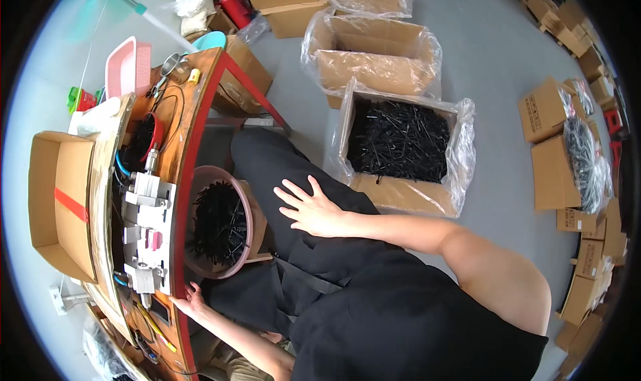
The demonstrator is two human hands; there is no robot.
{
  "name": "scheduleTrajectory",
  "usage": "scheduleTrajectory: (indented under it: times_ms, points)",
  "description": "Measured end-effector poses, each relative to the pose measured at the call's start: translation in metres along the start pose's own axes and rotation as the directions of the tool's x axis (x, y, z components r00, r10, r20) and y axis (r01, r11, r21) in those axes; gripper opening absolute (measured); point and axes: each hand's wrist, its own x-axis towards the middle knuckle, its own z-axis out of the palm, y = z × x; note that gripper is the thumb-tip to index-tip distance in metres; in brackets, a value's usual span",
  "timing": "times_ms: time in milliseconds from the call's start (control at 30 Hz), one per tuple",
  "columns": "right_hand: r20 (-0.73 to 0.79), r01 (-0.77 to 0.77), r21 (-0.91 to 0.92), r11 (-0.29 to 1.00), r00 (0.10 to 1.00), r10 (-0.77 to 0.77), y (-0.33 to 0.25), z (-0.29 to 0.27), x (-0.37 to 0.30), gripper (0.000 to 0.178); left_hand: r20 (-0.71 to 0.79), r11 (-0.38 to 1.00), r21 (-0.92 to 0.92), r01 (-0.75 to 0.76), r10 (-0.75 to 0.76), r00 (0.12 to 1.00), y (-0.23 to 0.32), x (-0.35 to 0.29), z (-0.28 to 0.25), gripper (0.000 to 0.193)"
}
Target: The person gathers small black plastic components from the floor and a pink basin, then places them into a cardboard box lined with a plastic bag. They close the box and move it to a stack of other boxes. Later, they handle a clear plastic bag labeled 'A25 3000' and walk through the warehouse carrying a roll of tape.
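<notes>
My right hand (310, 211) lies with its fingers spread on my thigh, over black trousers, holding nothing. Low on the left, my left hand (190, 303) has its fingers apart at the red-edged workbench (210, 71). Its fingertips are at the bench edge; whether they press on it is hard to tell. Just beyond that hand stands a metal fixture (148, 237) with silver blocks, a small pink part and blue tubes. A pinkish round tub (242, 264) full of thin black parts (219, 224) sits between the bench and my legs.
An open carton (400, 191) lined with clear plastic holds many black stick-like parts (399, 141) on the grey floor. Behind it is another lined carton (377, 71). A pink basket (128, 67) and an open cardboard box (63, 207) stand around the bench. Stacked cartons (554, 167) line the right side.
</notes>
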Motion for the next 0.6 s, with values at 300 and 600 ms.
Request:
scheduleTrajectory:
  times_ms: [300, 600]
  points:
    - [0.169, -0.043, 0.072, 0.996, 0.985, 0.031, 0.017, 0.032, 0.021, 0.044, 0.015, 0.998, 0.027, -0.05, 0.05, 0.999, -0.005, 0.002, -0.017, 0.065]
    - [0.537, -0.134, 0.11, 0.985, 0.842, 0.055, 0.009, -0.007, 0.092, 0.048, -0.118, 0.892, 0.422, 0.161, -0.122, 0.986, 0.017, -0.03, -0.023, 0.031]
